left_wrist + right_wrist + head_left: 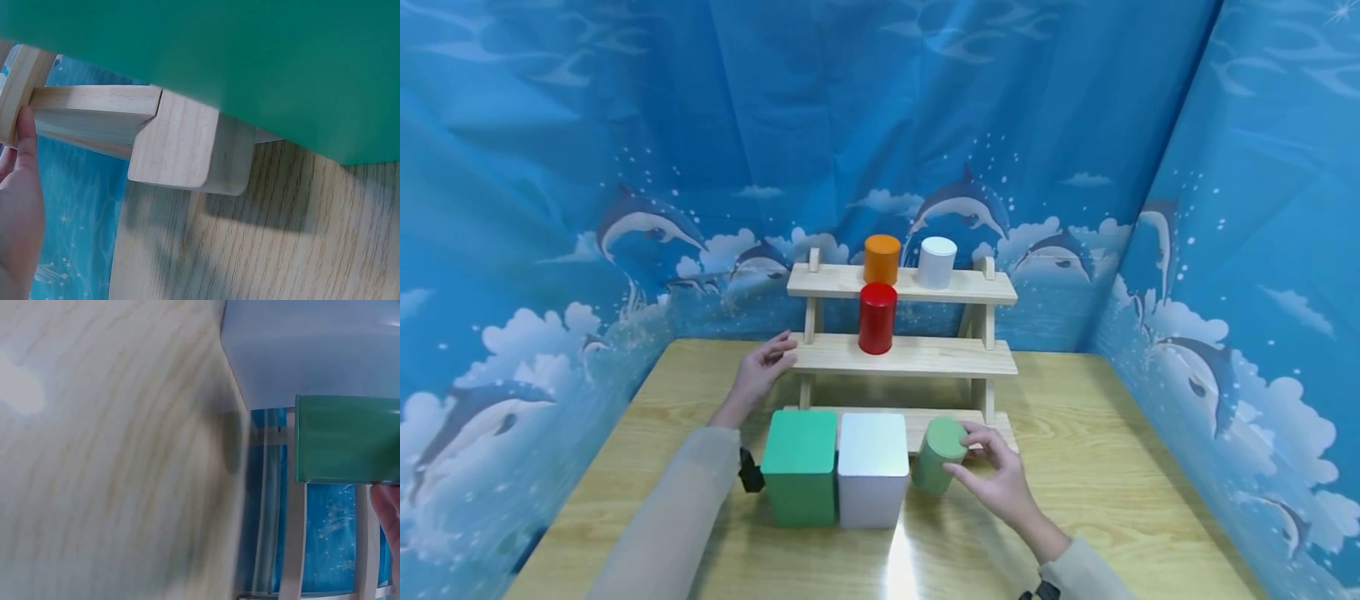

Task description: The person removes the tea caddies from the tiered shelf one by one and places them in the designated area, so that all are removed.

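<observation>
My right hand (1000,479) pinches a green cylinder (942,457) by its right side, thumb in front and fingers near the top. In the right wrist view the green cylinder (347,440) hangs above the tabletop, with a fingertip (384,503) against its side. At the left end of the middle tier, my left hand (760,371) grips the wooden stepped shelf (940,356). The left wrist view shows the thumb (26,134) on the board's edge and other fingers partly hidden behind it. A red cylinder (877,318) stands upright on that tier.
An orange cylinder (882,259) and a white cylinder (937,262) stand on the top tier. A green block (801,475) and a white block (872,475) sit side by side before the bottom tier, partly hiding it. A blue dolphin-print curtain (775,125) surrounds the wooden table (1090,467).
</observation>
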Demonstrator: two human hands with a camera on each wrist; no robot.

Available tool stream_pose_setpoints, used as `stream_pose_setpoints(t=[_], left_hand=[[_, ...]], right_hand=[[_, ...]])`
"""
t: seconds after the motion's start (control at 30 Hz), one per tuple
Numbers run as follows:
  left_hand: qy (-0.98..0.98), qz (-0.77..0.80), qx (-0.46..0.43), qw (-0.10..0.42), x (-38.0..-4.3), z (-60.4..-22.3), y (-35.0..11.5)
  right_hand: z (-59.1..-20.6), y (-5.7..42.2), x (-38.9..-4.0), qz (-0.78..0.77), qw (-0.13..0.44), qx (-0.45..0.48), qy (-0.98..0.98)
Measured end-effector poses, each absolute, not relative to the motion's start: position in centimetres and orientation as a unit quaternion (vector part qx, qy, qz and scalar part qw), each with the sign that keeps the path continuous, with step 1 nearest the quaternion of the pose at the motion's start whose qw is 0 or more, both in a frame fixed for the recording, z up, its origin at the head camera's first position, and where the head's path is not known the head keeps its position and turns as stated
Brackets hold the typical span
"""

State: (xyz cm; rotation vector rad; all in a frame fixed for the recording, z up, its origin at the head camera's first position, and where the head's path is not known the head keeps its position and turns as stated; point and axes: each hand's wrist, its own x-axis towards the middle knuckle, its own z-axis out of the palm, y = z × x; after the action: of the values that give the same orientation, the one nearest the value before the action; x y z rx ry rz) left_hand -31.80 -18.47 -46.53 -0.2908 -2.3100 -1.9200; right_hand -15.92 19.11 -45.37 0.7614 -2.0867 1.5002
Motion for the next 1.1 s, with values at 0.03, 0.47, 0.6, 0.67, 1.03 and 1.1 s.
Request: stream_pose_setpoints(t=[0.03,0.47,0.6,0.67,1.03,1.1], left_hand=[[-0.765,-0.634,-0.097,0.062,-31.8,-46.5,-18.5],[-0.769,-0.628,-0.099,0.066,-32.2,-46.3,-18.6],[-0.768,-0.629,-0.105,0.065,-32.2,-46.2,-18.6],[-0.767,-0.630,-0.106,0.064,-32.1,-46.2,-18.6],[-0.774,-0.626,-0.078,0.051,-31.9,-46.6,-18.5],[-0.774,-0.627,-0.074,0.051,-31.9,-46.8,-18.5]], right_hand=[[-45.5,19.1,-15.9,0.542,0.227,0.276,-0.761],[-46.6,18.9,-15.9,0.523,0.194,0.316,-0.767],[-46.7,18.8,-15.8,0.517,0.192,0.322,-0.770],[-46.8,18.8,-15.8,0.515,0.190,0.322,-0.771],[-47.7,18.9,-15.6,0.520,0.154,0.329,-0.773],[-47.8,19.0,-15.6,0.519,0.151,0.331,-0.773]])
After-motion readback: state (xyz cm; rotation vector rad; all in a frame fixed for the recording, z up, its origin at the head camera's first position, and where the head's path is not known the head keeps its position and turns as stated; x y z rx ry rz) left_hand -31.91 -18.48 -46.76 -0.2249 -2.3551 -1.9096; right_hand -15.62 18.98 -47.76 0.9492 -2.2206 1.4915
